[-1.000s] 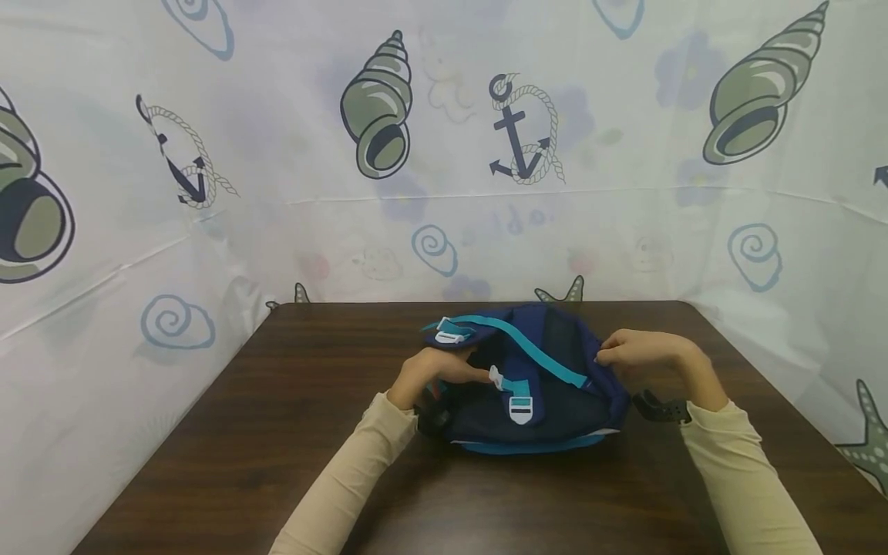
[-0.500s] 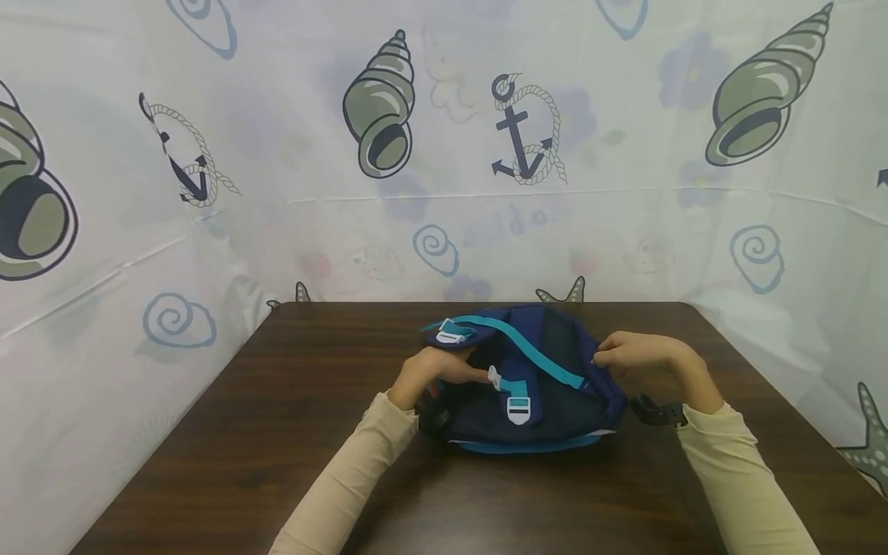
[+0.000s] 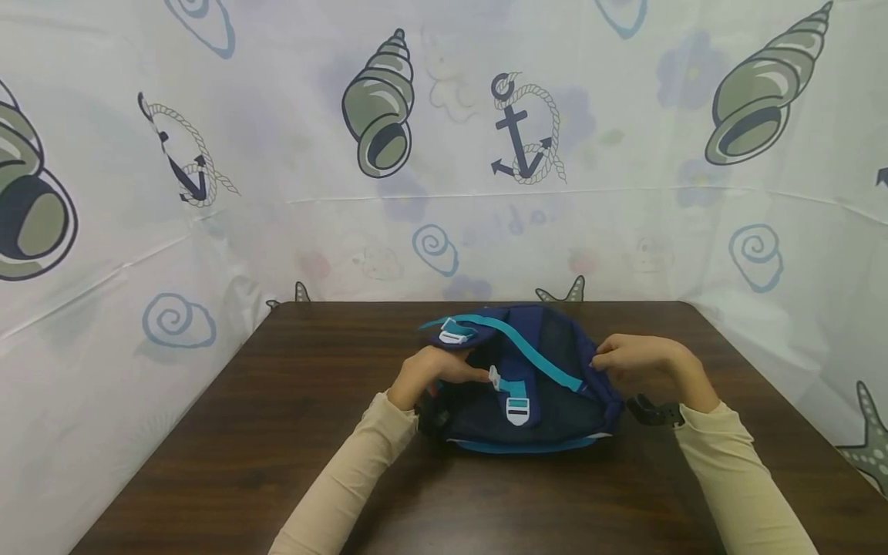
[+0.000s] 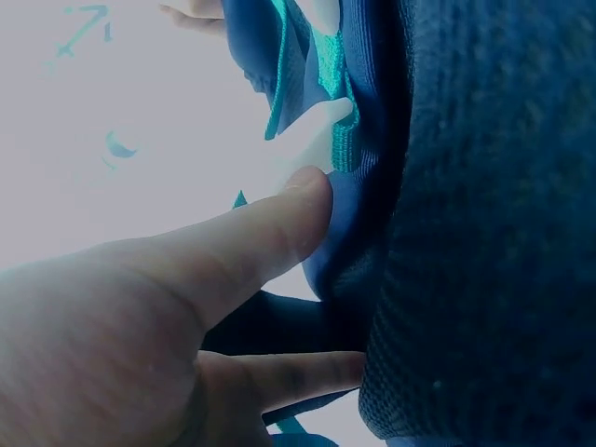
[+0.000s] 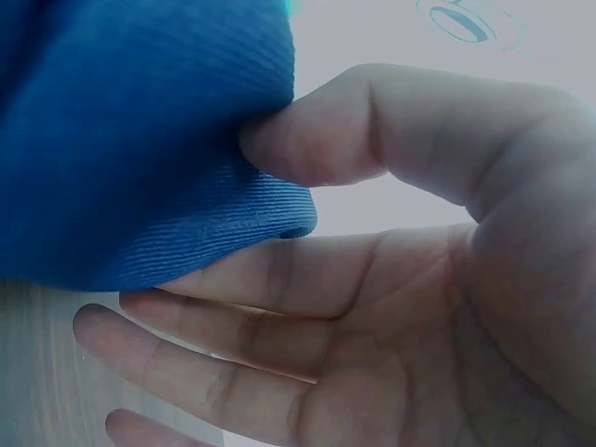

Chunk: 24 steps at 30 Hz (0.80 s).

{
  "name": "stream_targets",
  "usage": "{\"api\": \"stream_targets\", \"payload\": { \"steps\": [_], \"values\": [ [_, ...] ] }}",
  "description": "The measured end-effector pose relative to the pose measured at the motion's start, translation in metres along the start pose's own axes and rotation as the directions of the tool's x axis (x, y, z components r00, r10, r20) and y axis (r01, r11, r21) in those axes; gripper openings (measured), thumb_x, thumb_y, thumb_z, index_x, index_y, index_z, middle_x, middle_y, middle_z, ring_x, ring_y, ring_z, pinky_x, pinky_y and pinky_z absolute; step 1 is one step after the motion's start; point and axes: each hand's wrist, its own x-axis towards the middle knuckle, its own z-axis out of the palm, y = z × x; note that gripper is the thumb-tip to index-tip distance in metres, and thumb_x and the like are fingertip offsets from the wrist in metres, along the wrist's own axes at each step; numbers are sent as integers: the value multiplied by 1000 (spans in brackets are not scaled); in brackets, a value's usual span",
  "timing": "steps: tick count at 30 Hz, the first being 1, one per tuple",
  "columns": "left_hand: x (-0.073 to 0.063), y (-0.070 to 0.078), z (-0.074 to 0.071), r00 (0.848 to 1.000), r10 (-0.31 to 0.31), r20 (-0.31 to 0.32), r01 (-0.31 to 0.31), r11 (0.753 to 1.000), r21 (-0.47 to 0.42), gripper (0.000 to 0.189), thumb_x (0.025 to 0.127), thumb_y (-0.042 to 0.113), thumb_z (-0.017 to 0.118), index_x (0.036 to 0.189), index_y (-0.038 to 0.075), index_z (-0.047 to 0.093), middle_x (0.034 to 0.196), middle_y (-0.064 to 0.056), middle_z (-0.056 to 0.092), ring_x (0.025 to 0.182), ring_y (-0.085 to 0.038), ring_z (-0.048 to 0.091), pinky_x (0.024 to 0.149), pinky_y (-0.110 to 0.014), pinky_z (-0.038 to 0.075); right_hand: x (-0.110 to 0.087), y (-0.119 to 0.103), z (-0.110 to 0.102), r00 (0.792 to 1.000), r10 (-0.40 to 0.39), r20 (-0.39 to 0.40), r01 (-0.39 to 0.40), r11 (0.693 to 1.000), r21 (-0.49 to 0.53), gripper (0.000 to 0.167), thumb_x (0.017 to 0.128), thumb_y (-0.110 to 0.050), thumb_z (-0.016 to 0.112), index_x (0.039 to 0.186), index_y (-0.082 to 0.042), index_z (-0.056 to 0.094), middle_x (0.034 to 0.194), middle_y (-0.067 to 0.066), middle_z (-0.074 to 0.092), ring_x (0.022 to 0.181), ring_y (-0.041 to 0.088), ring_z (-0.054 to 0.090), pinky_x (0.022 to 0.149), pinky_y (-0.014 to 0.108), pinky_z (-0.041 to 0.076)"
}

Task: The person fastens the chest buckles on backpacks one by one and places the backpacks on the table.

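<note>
Bag: the dark blue bag sits on the brown table, near its far edge and between the two hands, front panel toward the person.
Left hand: the left hand is at the bag's left side, thumb stretched out with its tip touching the white clip; one finger reaches against the dark mesh. The rest is hidden, so I cannot tell whether it pinches anything.
Right hand: the right hand pinches the bag's edge at the right side, thumb above and forefinger beneath; the other fingers are spread below.
Straps: the long turquoise strap slants across the front; one white buckle lies at its upper left end, and a lower buckle sits below the clip.
Steadying: the step in hand looks like holding the bag still. A firm right pinch, well onto the fabric, would best resist twisting.
Thumb work: light pressure on the clip's flat seems wiser than a push at its tip, which could slip.
</note>
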Motion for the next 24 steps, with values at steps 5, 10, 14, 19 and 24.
{"api": "stream_targets", "payload": {
  "steps": [5, 10, 14, 19, 24],
  "values": [
    [-1, 2, 1, 1000, 4, -28, -3, 999, 38, 87, 91, 61, 59, 160, 24, 21, 157, -10, 34, 84, -30, 63, 66, -44, 61, 0, 2, 2, 1000, 18, 23, -19, 1000, 24, 34, 101, -18, 50, 68, -9, 46, 62, -1, 39, 55, 13, 36, 56, 29, 36],
    [-3, 4, 2, 995, -46, -87, 52, 995, 79, 84, 87, 62, 65, 154, 22, 35, 144, -10, 47, 78, -27, 61, 60, -39, 59, 2, 4, 5, 996, 72, 46, -74, 996, 40, 32, 101, -17, 51, 70, -8, 50, 61, -1, 41, 53, 11, 36, 55, 27, 35],
    [-4, 5, 4, 987, -93, -135, 108, 988, 108, 80, 83, 60, 70, 149, 22, 44, 137, -12, 54, 86, -30, 62, 67, -41, 58, 7, 6, 7, 997, 79, 21, -79, 997, -8, 26, 98, -16, 53, 73, -10, 55, 62, -6, 38, 55, 8, 32, 56, 25, 33],
    [-3, 1, 7, 972, -139, -188, 162, 980, 116, 86, 79, 59, 74, 147, 15, 47, 144, -19, 51, 124, -36, 53, 100, -53, 48, 5, 6, 7, 995, 101, -7, -102, 994, -38, 19, 97, -15, 54, 84, -4, 62, 72, 0, 51, 64, 13, 46, 62, 30, 42],
    [-3, -4, 1, 963, -205, -177, 216, 975, 46, 92, 75, 62, 76, 143, 6, 50, 144, -15, 54, 129, -34, 50, 109, -56, 40, -10, -3, -1, 987, 88, -137, -115, 973, -201, 37, 97, -22, 58, 119, 7, 64, 116, 21, 66, 107, 37, 63, 88, 53, 53]
  ]
}}
